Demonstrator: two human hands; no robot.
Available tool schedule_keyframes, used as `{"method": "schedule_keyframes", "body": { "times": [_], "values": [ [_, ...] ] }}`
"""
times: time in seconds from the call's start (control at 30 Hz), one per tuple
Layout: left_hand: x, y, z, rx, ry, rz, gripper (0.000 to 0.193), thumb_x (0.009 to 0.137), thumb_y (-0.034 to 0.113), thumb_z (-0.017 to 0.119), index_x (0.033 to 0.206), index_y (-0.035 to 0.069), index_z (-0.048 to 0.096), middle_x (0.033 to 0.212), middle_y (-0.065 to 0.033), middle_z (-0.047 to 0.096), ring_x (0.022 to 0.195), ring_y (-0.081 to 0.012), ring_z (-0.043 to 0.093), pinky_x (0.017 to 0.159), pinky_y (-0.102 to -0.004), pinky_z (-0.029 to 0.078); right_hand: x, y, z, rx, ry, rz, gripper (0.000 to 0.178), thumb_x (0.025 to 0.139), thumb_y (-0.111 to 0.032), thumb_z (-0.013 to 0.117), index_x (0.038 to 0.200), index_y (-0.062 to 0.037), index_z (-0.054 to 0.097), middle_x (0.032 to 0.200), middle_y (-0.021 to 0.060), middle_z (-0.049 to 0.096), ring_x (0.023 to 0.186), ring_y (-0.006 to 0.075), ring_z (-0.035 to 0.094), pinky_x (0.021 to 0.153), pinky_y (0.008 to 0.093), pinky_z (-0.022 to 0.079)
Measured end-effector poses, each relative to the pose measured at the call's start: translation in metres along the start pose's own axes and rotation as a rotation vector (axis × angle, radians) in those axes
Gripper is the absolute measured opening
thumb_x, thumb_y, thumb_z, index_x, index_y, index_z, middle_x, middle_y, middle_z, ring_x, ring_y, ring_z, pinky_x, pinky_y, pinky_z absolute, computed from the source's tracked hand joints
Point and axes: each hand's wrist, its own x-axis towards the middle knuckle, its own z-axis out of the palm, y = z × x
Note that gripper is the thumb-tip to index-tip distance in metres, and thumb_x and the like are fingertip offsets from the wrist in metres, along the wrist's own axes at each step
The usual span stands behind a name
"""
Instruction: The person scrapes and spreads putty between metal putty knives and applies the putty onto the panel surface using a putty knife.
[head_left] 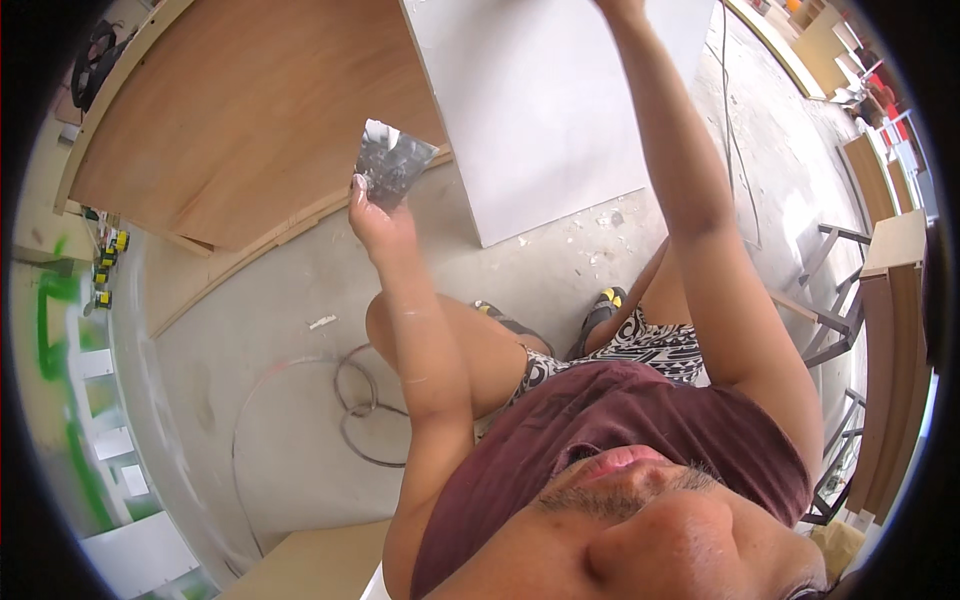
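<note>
My left hand [380,222] is closed around the lower edge of a flat, smeared metal putty plate [398,168]. A dab of white filler lies along its top edge, and white smudges mark my thumb. The plate is held up in front of a large brown wooden panel [270,110], to the left of a big white panel [540,110]. My right arm stretches far forward over the white panel. Only the wrist end of my right hand [622,8] shows at the top edge of the picture; its fingers are cut off, so what they hold is hidden.
Pale flakes litter the grey floor [300,270] by the white panel's lower edge. A looped cable [372,405] lies left of my legs. Dark metal frames [835,300] and stacked brown boards [890,380] stand at the right. Another cable [728,120] runs beside the white panel.
</note>
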Motion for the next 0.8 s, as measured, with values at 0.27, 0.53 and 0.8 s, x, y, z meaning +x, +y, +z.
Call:
{"method": "schedule_keyframes", "body": {
  "times": [0.27,0.53,0.8],
  "values": [
    [0.001,-0.002,0.0,0.0,0.035,-0.025,0.031,0.095,0.022,0.049,0.118,0.002,0.053,0.117,-0.0096,0.057,0.109,-0.0248,0.056,0.095,-0.0414,0.045,0.03,0.001,0.016,-0.147,-0.016,0.027,0.037,0.085,-0.013,0.048,0.118,-0.0125,0.064,0.102,0.0266,0.066,0.098,0.039,0.065,0.085,0.0453,0.052],
    [0.004,-0.008,0.006,0.014,-0.06,-0.037,0.029,0.096,0.021,0.047,0.117,0.002,0.054,0.116,-0.0091,0.058,0.108,-0.0236,0.056,0.096,-0.0403,0.044,-0.104,-0.088,0.074,-0.201,-0.19,-0.404,0.039,0.09,-0.011,0.048,0.128,-0.0146,0.055,0.097,0.0138,0.065,0.082,0.0359,0.065,0.066,0.0489,0.055],
    [0.002,-0.007,0.006,0.01,-0.029,-0.004,0.03,0.096,0.022,0.047,0.117,0.002,0.053,0.117,-0.0092,0.058,0.109,-0.0243,0.056,0.095,-0.0409,0.045,-0.095,-0.049,0.019,-0.388,-0.492,-0.034,0.032,0.081,-0.008,0.052,0.108,-0.0214,0.064,0.091,0.008,0.067,0.083,0.0295,0.065,0.062,0.0448,0.053]
  ]
}}
